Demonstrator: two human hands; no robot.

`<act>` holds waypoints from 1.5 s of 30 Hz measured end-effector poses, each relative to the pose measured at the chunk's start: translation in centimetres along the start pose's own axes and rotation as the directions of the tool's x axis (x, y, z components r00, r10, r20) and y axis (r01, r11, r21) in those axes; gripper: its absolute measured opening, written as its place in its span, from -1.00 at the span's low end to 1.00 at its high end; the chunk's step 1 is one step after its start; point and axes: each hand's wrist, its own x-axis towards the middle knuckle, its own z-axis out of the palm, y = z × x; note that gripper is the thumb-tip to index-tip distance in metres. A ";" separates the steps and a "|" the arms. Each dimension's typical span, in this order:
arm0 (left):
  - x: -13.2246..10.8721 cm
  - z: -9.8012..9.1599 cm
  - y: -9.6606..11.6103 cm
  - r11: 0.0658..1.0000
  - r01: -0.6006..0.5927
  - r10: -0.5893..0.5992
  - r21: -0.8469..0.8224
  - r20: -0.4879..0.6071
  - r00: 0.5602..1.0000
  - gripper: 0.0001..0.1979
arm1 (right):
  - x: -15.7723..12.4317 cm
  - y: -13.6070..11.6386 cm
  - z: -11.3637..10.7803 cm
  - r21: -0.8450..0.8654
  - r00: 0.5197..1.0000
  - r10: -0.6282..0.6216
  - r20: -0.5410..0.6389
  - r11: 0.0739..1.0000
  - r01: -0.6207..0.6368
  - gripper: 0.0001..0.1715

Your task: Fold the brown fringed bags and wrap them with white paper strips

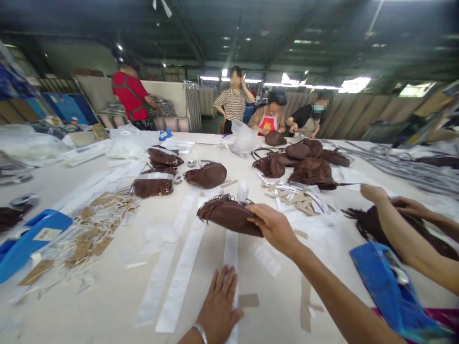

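Note:
My right hand [274, 228] grips one end of a brown fringed bag [229, 216], holding it above the table [272, 306]. The bag is tilted, with its fringe facing away from me. My left hand [219, 306], with a silver bracelet at the wrist, lies flat with fingers stretched out on a white paper strip [231, 251]. More long white strips [184, 277] run along the table to its left. Just beyond the held bag lies another brown bag [207, 175]. A small grey-brown card piece [248, 300] sits right of my left hand.
At right, a co-worker's hands [375, 193] handle a dark fringed bag [380, 227] near a blue tape dispenser [383, 282]. Tags with strings [89, 234] and another blue dispenser [39, 239] lie left. Brown bags [310, 169] are heaped at the back; several people stand or work beyond.

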 end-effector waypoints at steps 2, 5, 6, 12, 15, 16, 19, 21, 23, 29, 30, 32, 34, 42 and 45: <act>0.0 -0.8 -0.4 0.971 0.062 -0.089 -0.230 -0.110 0.990 -0.33 | -2.1 0.3 2.3 0.057 1.000 0.019 0.019 0.998 -0.020 -0.64; 0.5 -3.5 -1.0 0.715 0.152 -0.443 -0.683 -0.273 0.854 -0.44 | -4.7 0.8 4.8 0.097 0.998 0.042 0.040 0.994 -0.046 -0.58; 0.8 -4.6 -1.1 0.597 0.135 -0.539 -0.791 -0.270 0.798 -0.44 | -5.4 0.9 5.3 0.102 0.997 0.055 0.050 0.993 -0.060 -0.58; 1.9 -8.2 -0.5 0.334 0.002 -0.648 -0.943 -0.228 0.727 -0.49 | -9.3 -0.3 6.3 -0.040 0.957 0.270 -0.109 0.961 -0.275 -0.43; 2.1 -7.9 -0.6 0.359 0.017 -0.655 -0.933 -0.238 0.717 -0.52 | -12.2 -0.7 6.8 0.008 0.844 0.515 -0.153 0.854 -0.520 -0.26; 2.3 -7.7 -0.7 0.365 0.030 -0.654 -0.930 -0.233 0.719 -0.53 | -13.1 -0.8 7.1 0.073 0.791 0.601 -0.110 0.799 -0.597 -0.23; 2.8 -7.5 -1.3 0.332 0.060 -0.660 -0.942 -0.187 0.727 -0.56 | -14.9 -0.3 8.4 0.321 0.675 0.730 0.110 0.617 -0.719 -0.18; 3.1 -7.7 -1.4 0.270 0.073 -0.682 -0.960 -0.137 0.719 -0.55 | -15.2 0.2 9.4 0.473 0.661 0.728 0.180 0.526 -0.707 -0.18; 3.3 -8.2 -1.4 0.227 0.100 -0.701 -0.969 -0.091 0.707 -0.47 | -14.9 0.8 10.1 0.581 0.655 0.729 0.200 0.450 -0.678 -0.18; 3.1 -10.1 -0.7 0.535 0.213 -0.656 -0.818 -0.243 0.714 -0.23 | -13.5 1.1 10.7 0.737 0.608 0.723 0.329 0.206 -0.644 -0.11; 3.1 -10.4 -0.8 0.610 0.237 -0.626 -0.756 -0.276 0.729 -0.29 | -13.4 1.1 10.6 0.739 0.600 0.727 0.333 0.194 -0.645 -0.15; 3.3 -10.7 -1.0 0.700 0.288 -0.589 -0.654 -0.301 0.750 -0.45 | -13.3 1.2 10.7 0.722 0.588 0.737 0.334 0.200 -0.662 -0.26; 3.5 -10.6 -1.4 0.731 0.333 -0.586 -0.595 -0.298 0.754 -0.58 | -13.1 1.5 10.9 0.682 0.591 0.749 0.300 0.265 -0.682 -0.37; 3.7 -6.8 -3.3 0.647 0.339 -0.635 -0.683 -0.237 0.735 -0.61 | -12.9 3.0 12.7 0.117 0.703 0.711 0.025 0.696 -0.708 -0.58; 3.6 -5.6 -4.0 0.506 0.322 -0.674 -0.800 -0.134 0.726 -0.47 | -13.0 3.7 13.0 -0.033 0.751 0.660 0.033 0.752 -0.659 -0.60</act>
